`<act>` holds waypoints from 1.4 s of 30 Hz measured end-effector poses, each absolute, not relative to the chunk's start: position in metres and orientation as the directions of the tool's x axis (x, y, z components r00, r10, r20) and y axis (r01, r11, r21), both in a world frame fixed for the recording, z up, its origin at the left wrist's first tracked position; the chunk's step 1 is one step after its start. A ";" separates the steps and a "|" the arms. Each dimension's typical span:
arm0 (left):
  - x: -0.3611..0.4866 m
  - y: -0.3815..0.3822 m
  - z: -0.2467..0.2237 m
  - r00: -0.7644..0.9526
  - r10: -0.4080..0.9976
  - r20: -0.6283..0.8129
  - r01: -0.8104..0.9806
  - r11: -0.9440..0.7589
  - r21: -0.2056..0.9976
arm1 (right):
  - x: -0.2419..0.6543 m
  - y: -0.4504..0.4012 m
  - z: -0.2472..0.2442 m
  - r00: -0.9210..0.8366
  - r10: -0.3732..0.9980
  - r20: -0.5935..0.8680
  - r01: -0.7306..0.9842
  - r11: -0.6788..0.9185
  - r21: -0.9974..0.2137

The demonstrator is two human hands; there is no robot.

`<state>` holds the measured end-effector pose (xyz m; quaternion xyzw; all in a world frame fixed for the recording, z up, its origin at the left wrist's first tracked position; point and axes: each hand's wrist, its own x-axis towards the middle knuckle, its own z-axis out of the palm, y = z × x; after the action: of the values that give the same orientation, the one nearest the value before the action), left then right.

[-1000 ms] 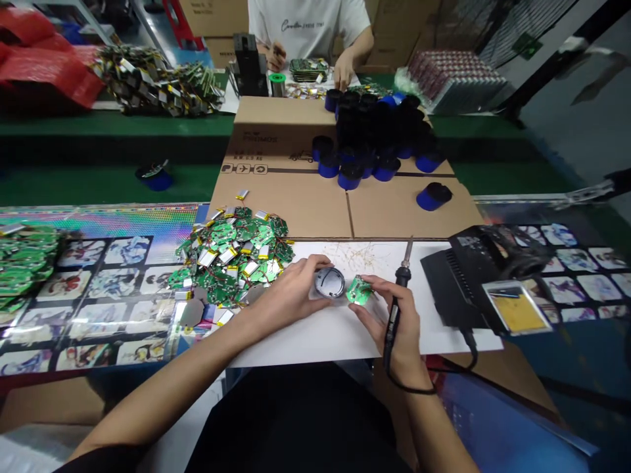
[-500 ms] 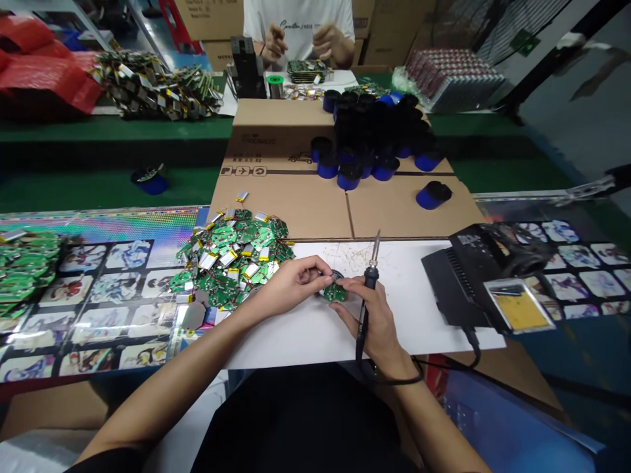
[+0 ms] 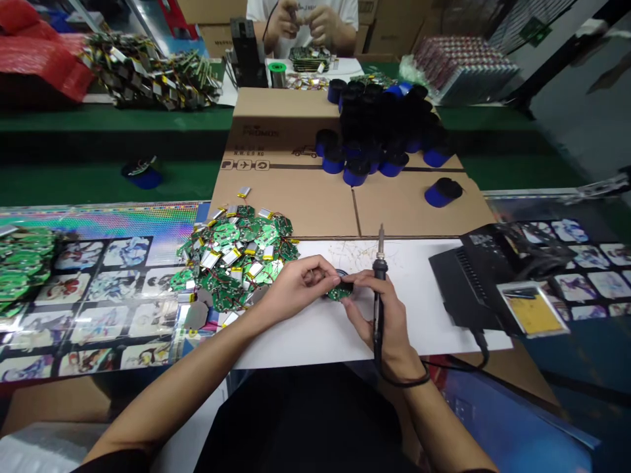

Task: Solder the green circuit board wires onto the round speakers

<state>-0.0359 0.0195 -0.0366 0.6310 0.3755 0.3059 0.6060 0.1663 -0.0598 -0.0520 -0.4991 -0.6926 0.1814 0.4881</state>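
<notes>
Over the white sheet (image 3: 419, 276), my left hand (image 3: 300, 289) pinches the edge of a small green circuit board (image 3: 338, 293). A dark rounded part shows behind the board, half covered by my fingers. My right hand (image 3: 387, 312) is closed around a soldering iron (image 3: 379, 270), held upright with its metal tip pointing away from me. The thumb and index finger of that hand also reach the right side of the board. Left of my hands lies a heap of green circuit boards (image 3: 229, 231) with silver battery cells among them.
Blue-and-black round cases (image 3: 355, 172) crowd a flattened cardboard box (image 3: 296, 197) ahead. A black soldering station (image 3: 456, 289) stands at right, beside a tray with a yellow sponge (image 3: 535, 312). More boards (image 3: 24, 266) lie far left. A co-worker's hands (image 3: 286, 23) work opposite.
The board has tilted, so less of its green face shows between my fingers. The soldering iron stands more upright. The whole view has shifted slightly.
</notes>
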 end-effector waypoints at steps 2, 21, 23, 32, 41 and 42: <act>-0.036 0.019 -0.037 0.525 0.849 -0.056 0.093 0.008 0.996 | 0.162 -0.058 -0.049 0.065 0.868 0.492 0.458 0.413 -0.788; -0.035 0.017 -0.027 0.528 0.849 0.001 0.065 -0.042 0.997 | 0.144 -0.047 -0.039 0.237 0.903 0.358 0.255 0.298 -0.920; -0.035 0.017 -0.027 0.530 0.848 0.003 0.070 -0.047 0.996 | 0.144 -0.047 -0.041 0.263 0.898 0.352 0.232 0.296 -0.927; -0.035 0.017 -0.028 0.533 0.846 -0.003 0.057 -0.033 0.998 | 0.147 -0.048 -0.046 0.314 0.886 0.341 0.255 0.267 -0.929; -0.042 0.020 -0.017 0.591 0.805 0.048 0.092 -0.127 0.988 | 0.153 -0.056 -0.046 0.157 0.896 0.416 0.356 0.341 -0.870; -0.044 0.021 -0.016 0.601 0.794 0.090 0.110 -0.194 0.975 | 0.156 -0.059 -0.045 0.138 0.886 0.442 0.389 0.362 -0.847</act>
<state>-0.0442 0.0207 -0.0158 0.7070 0.3199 0.3119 0.5482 0.1561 -0.0589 -0.0453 -0.5172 -0.6162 0.2266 0.5490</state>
